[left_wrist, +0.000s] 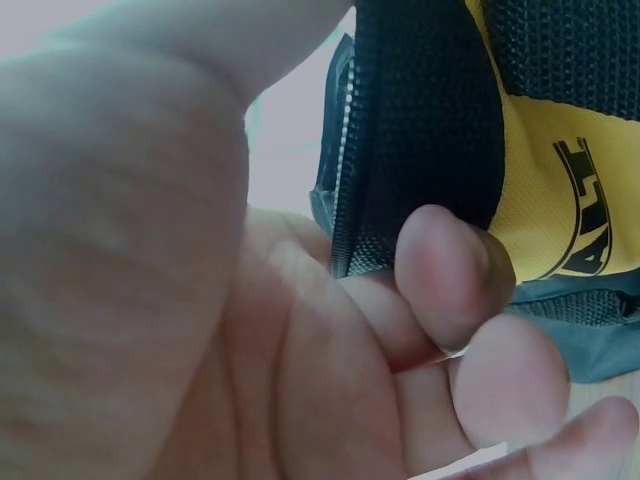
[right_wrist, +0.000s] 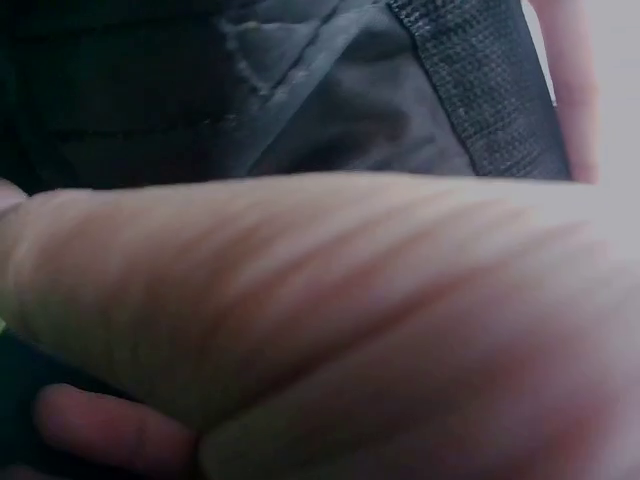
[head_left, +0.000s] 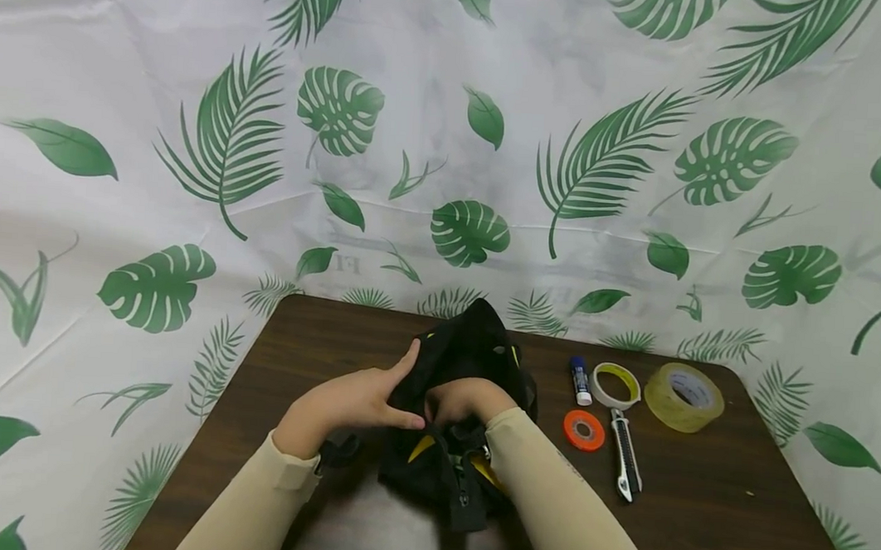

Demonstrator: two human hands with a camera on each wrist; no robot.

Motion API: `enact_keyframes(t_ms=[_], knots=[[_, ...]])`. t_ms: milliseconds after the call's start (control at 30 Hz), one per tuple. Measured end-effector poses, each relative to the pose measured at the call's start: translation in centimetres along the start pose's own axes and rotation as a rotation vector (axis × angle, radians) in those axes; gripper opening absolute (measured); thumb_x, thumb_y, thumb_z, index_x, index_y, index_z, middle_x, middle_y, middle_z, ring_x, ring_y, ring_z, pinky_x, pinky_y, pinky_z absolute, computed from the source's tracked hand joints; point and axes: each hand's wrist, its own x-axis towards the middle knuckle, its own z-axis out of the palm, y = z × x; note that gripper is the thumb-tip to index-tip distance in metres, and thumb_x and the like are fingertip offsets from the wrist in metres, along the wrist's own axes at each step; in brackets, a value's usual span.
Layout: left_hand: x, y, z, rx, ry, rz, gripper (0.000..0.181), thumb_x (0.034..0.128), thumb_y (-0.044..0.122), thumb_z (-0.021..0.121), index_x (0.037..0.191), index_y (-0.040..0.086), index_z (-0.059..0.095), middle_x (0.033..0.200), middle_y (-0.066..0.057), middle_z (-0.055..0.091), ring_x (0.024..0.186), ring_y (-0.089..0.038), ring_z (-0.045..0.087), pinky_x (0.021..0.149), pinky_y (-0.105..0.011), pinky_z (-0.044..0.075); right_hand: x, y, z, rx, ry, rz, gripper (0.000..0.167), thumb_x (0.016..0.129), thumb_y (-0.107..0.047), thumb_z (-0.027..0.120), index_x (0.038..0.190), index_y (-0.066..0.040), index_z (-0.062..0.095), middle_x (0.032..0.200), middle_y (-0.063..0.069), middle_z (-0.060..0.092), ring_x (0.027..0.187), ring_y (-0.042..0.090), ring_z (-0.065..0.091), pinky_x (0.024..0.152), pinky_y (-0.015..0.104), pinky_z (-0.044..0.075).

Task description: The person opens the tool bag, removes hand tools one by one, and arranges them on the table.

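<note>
A black zippered bag point(head_left: 475, 335) with yellow panels stands on the table, its mouth spread apart. Part of a printed word, "ALT", shows on its yellow panel point(left_wrist: 560, 190) in the left wrist view. My left hand point(head_left: 352, 399) holds the bag's left edge, thumb near the opening and bent fingers against the outside. The zipper edge point(left_wrist: 345, 190) runs between them. My right hand point(head_left: 471, 397) reaches into the mouth. Its fingers are mostly hidden by the bag in the head view, and the right wrist view is too dark and close to show anything held.
On the right lie a glue stick point(head_left: 580, 380), a white tape roll point(head_left: 635, 388), a wide clear tape roll point(head_left: 661, 400), an orange tape roll point(head_left: 583, 430) and a utility knife point(head_left: 625, 459). A leaf-patterned sheet point(head_left: 412, 249) hangs behind the dark table point(head_left: 735, 506).
</note>
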Motion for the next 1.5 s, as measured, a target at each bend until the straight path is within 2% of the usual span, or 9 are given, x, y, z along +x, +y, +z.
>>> enact_keyframes(t_ms=[400, 667, 800, 933, 1000, 1067, 1267, 1400, 1500], knots=[[-0.1, 0.1, 0.1, -0.002, -0.004, -0.004, 0.124, 0.0965, 0.067, 0.074, 0.176, 0.030, -0.014, 0.168, -0.017, 0.049, 0.142, -0.030, 0.064, 0.121, -0.052, 0.048, 0.9, 0.5, 0.2, -0.120, 0.130, 0.109, 0.002, 0.100, -0.014, 0.077, 0.099, -0.013, 0.075, 0.099, 0.002, 0.069, 0.089, 0.021, 0.062, 0.084, 0.040, 0.051], [0.0, 0.0, 0.1, 0.015, 0.011, -0.011, 0.124, 0.0956, 0.067, 0.075, 0.176, 0.030, -0.012, 0.167, -0.017, 0.051, 0.141, -0.031, 0.064, 0.122, -0.051, 0.048, 1.2, 2.2, 0.0, -0.140, 0.329, 0.208, 0.013, 0.098, -0.003, 0.072, 0.086, -0.008, 0.070, 0.083, 0.005, 0.062, 0.072, 0.024, 0.054, 0.069, 0.036, 0.044], [0.0, 0.0, 0.1, 0.018, 0.006, -0.017, 0.124, 0.0958, 0.067, 0.075, 0.176, 0.030, -0.013, 0.168, -0.017, 0.049, 0.142, -0.031, 0.063, 0.122, -0.051, 0.048, 1.1, 2.6, 0.1, -0.112, 0.425, 0.213, 0.008, 0.100, -0.005, 0.068, 0.105, 0.000, 0.072, 0.097, 0.012, 0.071, 0.080, 0.026, 0.061, 0.074, 0.039, 0.049], [0.0, 0.0, 0.1, 0.016, 0.005, -0.028, 0.124, 0.0956, 0.068, 0.074, 0.175, 0.031, -0.013, 0.168, -0.016, 0.050, 0.142, -0.030, 0.064, 0.122, -0.051, 0.048, 0.4, 2.1, 0.1, 0.014, 0.357, 0.244, 0.080, 0.099, -0.024, 0.083, 0.161, 0.005, 0.042, 0.151, 0.022, 0.062, 0.126, 0.033, 0.066, 0.108, 0.048, 0.055], [0.1, 0.0, 0.1, 0.014, 0.007, -0.035, 0.123, 0.0959, 0.069, 0.073, 0.176, 0.031, -0.012, 0.167, -0.017, 0.050, 0.141, -0.030, 0.064, 0.122, -0.051, 0.048, 0.1, 1.9, 0.1, 0.049, 0.325, 0.261, 0.112, 0.091, -0.028, 0.092, 0.173, -0.002, 0.020, 0.166, 0.024, 0.049, 0.142, 0.035, 0.058, 0.118, 0.053, 0.049], [0.1, 0.0, 0.1, 0.010, 0.007, -0.043, 0.122, 0.0961, 0.069, 0.073, 0.176, 0.031, -0.012, 0.167, -0.018, 0.051, 0.141, -0.031, 0.064, 0.122, -0.052, 0.048, -0.1, 1.9, 0.1, 0.050, 0.309, 0.270, 0.123, 0.086, -0.025, 0.096, 0.176, -0.007, 0.014, 0.169, 0.023, 0.045, 0.145, 0.036, 0.056, 0.119, 0.054, 0.048], [0.0, 0.2, 0.0, 0.003, 0.001, -0.064, 0.121, 0.0963, 0.071, 0.072, 0.175, 0.033, -0.013, 0.166, -0.018, 0.052, 0.141, -0.032, 0.064, 0.121, -0.053, 0.048, 0.4, 2.3, 0.1, 0.059, 0.329, 0.234, 0.120, 0.089, -0.014, 0.092, 0.176, -0.007, 0.010, 0.157, 0.024, 0.057, 0.117, 0.033, 0.067, 0.094, 0.045, 0.057], [-0.1, 0.2, 0.0, 0.004, -0.003, -0.071, 0.121, 0.0962, 0.071, 0.071, 0.175, 0.034, -0.013, 0.165, -0.018, 0.053, 0.141, -0.032, 0.065, 0.120, -0.053, 0.049, 0.2, 2.4, -0.1, 0.040, 0.424, 0.203, 0.102, 0.101, -0.009, 0.073, 0.175, -0.001, 0.004, 0.113, 0.018, 0.074, 0.081, 0.027, 0.070, 0.070, 0.037, 0.052], [-0.1, 0.3, 0.1, -0.005, -0.008, -0.073, 0.122, 0.0960, 0.071, 0.071, 0.175, 0.033, -0.013, 0.165, -0.018, 0.053, 0.142, -0.032, 0.064, 0.120, -0.054, 0.049, -0.8, 2.4, -0.4, 0.104, 0.537, 0.153, 0.088, 0.105, -0.007, 0.064, 0.172, 0.005, 0.010, 0.085, 0.011, 0.070, 0.062, 0.024, 0.064, 0.058, 0.034, 0.047]])
